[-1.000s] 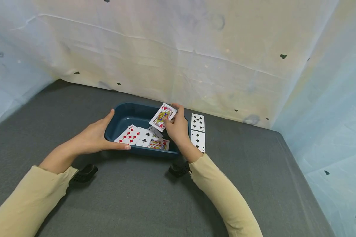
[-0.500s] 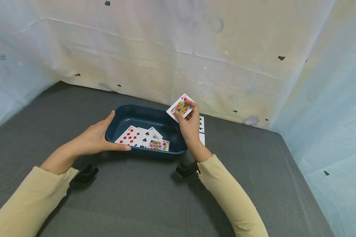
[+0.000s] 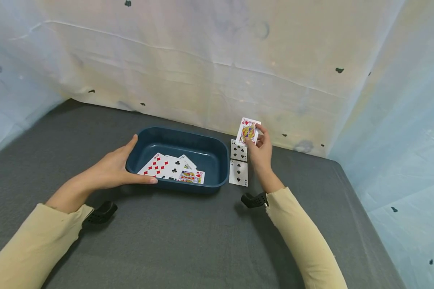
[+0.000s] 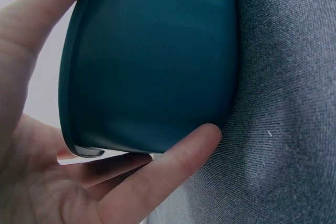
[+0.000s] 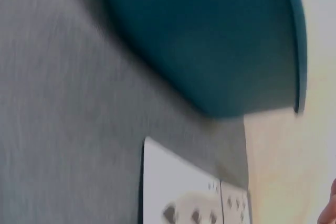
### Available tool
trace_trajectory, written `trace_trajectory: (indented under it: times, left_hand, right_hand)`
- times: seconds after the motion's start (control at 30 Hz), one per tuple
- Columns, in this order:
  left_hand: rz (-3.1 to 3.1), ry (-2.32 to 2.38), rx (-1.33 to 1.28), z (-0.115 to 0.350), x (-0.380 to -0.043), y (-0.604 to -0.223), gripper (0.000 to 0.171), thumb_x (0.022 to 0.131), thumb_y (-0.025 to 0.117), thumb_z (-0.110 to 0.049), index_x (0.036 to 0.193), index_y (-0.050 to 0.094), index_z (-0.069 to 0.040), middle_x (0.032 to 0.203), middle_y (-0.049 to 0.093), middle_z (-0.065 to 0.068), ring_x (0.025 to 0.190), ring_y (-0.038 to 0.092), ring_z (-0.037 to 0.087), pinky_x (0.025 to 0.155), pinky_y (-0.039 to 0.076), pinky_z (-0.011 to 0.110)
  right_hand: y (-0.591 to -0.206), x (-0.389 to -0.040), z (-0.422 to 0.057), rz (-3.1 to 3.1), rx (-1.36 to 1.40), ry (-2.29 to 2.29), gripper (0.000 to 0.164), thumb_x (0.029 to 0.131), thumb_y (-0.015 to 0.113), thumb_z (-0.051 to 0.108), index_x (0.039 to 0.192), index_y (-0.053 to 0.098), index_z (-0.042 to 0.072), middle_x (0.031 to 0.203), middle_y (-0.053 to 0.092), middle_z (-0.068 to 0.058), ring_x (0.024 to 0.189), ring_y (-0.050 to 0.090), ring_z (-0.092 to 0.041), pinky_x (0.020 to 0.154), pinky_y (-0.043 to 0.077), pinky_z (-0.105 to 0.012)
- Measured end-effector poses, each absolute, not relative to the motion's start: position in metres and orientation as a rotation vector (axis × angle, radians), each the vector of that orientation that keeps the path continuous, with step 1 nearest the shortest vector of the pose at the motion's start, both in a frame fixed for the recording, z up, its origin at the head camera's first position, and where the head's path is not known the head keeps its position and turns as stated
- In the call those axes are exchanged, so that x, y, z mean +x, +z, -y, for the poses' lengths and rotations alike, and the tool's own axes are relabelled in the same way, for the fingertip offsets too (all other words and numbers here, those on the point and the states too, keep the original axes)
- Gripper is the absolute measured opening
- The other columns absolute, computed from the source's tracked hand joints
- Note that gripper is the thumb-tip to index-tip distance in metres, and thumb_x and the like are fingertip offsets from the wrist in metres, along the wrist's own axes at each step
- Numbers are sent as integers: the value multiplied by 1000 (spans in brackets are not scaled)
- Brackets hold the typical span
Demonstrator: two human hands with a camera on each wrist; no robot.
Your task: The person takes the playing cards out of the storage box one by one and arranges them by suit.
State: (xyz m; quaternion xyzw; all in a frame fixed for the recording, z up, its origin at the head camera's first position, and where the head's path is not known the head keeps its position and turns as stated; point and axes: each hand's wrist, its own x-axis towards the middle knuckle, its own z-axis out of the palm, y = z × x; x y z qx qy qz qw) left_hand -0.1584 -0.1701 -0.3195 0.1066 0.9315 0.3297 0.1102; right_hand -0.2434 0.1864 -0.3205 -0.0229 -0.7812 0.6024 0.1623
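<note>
In the head view, my left hand (image 3: 110,168) grips the left end of a dark blue plastic tub (image 3: 211,164), thumb along its front side. The left wrist view shows fingers (image 4: 168,174) against the tub's outer wall (image 4: 157,61). My right hand (image 3: 262,154) pinches a jack of hearts playing card (image 3: 246,131), face up, raised right of the tub. It partly overlaps a spade card (image 3: 238,152) lying on the table. Directly in front of that lies a three of spades (image 3: 238,173). In the right wrist view only a fingertip shows at the right edge.
Several face-up cards lie in the tub's front left, among them a nine of diamonds (image 3: 154,164), a club card (image 3: 171,166) and a king (image 3: 191,176). The grey cloth-covered table (image 3: 173,241) extends around the tub. A pale sheet (image 3: 188,68) hangs behind its far edge.
My right hand has carried the jack of hearts from above the tub rightward, over to the two spade cards. The left hand keeps its hold on the tub's left end.
</note>
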Motion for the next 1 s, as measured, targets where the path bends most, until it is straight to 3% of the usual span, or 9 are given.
trace_trajectory:
  times: [0.23,0.47,0.7,1.0]
  left_hand:
    - [-2744,953,302,171,-158,-320,136,68,76,-64,152,-13,-6,156,9,32,140,20,51,105,26,67]
    - [-2738,963,315,171,-158,-320,135,68,76,-64,152,-14,-7,157,7,30,141,18,50,105,26,67]
    - [-2745,971,320,170,-157,-320,135,68,76,-63,152,-13,-6,157,8,30,141,18,50,106,26,66]
    - [-2747,972,310,169,-157,-320,136,67,77,-64,152,-12,-5,156,9,31,140,19,51,106,26,67]
  right_hand:
    - [-331,-253,-209,2296,-185,1636,51,93,57,1,141,45,13,107,56,-13,89,54,-13,70,44,-17]
    - [-340,-257,-226,2470,-388,1443,54,92,58,5,143,42,12,112,55,-17,95,53,-23,73,41,-26]
    - [-350,-261,-238,2587,-471,1299,51,90,59,5,140,48,7,112,58,-19,88,52,-22,67,39,-25]
    - [-354,-262,-246,2763,-477,1103,50,85,63,9,135,55,4,126,61,-21,108,54,-29,91,44,-41]
